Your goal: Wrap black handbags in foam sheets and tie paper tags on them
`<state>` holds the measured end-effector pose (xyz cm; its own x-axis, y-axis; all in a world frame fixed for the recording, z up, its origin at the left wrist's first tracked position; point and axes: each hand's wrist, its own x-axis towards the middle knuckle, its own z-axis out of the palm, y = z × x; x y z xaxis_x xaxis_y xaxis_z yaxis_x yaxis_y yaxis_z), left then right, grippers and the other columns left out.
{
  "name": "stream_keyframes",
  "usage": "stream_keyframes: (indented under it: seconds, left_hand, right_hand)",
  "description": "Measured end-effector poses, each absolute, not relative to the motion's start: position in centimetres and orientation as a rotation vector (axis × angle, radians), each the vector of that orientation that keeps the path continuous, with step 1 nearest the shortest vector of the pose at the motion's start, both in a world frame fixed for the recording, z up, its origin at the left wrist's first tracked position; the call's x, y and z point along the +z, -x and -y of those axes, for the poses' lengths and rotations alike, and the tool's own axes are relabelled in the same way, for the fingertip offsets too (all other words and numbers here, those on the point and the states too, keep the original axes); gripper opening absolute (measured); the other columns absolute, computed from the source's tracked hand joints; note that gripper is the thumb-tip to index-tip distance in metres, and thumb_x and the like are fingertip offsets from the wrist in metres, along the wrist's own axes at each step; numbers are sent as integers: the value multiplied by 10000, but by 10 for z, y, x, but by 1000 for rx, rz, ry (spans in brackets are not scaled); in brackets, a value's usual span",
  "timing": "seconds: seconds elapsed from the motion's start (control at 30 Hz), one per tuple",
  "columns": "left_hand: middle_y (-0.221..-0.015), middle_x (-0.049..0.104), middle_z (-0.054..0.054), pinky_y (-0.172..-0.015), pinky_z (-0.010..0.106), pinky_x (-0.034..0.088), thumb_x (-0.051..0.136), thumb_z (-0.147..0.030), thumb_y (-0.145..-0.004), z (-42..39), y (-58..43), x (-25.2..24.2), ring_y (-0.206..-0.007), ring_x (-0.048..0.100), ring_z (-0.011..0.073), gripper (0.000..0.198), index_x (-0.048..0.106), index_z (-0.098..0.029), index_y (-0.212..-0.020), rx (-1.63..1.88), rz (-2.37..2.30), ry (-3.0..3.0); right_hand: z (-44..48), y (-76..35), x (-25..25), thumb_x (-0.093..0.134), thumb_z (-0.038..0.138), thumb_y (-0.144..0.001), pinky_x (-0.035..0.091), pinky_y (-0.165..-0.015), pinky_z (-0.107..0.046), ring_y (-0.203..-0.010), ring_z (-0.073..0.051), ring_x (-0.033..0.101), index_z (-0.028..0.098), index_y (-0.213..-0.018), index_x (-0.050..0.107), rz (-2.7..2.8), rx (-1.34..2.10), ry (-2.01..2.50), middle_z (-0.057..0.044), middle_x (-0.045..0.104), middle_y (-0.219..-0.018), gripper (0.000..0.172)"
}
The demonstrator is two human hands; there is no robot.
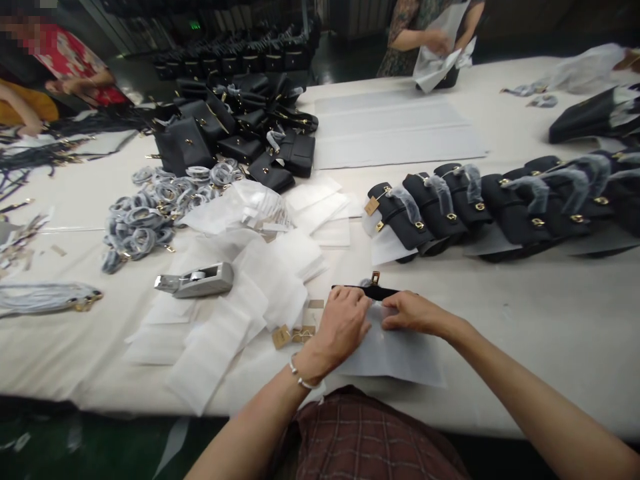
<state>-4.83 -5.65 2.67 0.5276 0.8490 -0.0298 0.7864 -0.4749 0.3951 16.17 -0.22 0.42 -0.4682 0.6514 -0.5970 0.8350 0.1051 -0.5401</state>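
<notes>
Right in front of me lies a small black handbag (381, 293), mostly hidden under a pale translucent sheet (395, 357) that spreads toward the table's near edge. A gold-coloured clasp (375, 277) shows at the bag's far side. My left hand (345, 315), with a bracelet at the wrist, is closed over the bag's left part, fingers curled at its black edge. From the right, my right hand (413, 312) grips the bag's edge, its fingers bent where sheet and bag meet. Brown cardboard tags (295, 335) lie just left of my left hand.
A tape dispenser (203, 280) stands left on white sheets (270, 273). Behind are wrapped coiled straps (145, 220) and piled black bags (187, 143). A row of black handbags (515, 207) stands at right. A co-worker (430, 40) handles white wrapping across the table; others work far left.
</notes>
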Motion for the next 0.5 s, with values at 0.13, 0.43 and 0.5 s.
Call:
stream_keyframes:
  seconds: [0.13,0.43,0.5]
  left_hand:
    - [-1379,544,91,-1086,412,387,582,-385,-927,104,43,2,-1273,492,247,457,475,-186,-1324,266,-1099,-2537]
    - [-1525,424,77,-1222,417,231,420,-275,-1004,119,55,-27,-1446,317,197,508,297,-189,-1489,316,-996,-2490]
    - [-1517,438,62,-1220,411,236,457,-285,-994,110,59,-17,-1437,333,177,502,326,-217,-1474,296,-930,-2473]
  right_hand:
    - [3,-162,7,682,346,-722,369,-604,-265,-720,-176,596,227,-742,614,-2274,-1076,-1448,25,656,-746,139]
    - [92,-166,-11,551,268,-923,450,-1055,-417,-1214,-243,572,251,-1313,538,-3201,-531,-1654,-83,636,-1280,390]
    - [117,-160,-30,540,282,-930,420,-1102,-467,-1298,-264,515,225,-1469,374,-3203,-462,-1587,-99,568,-1393,567]
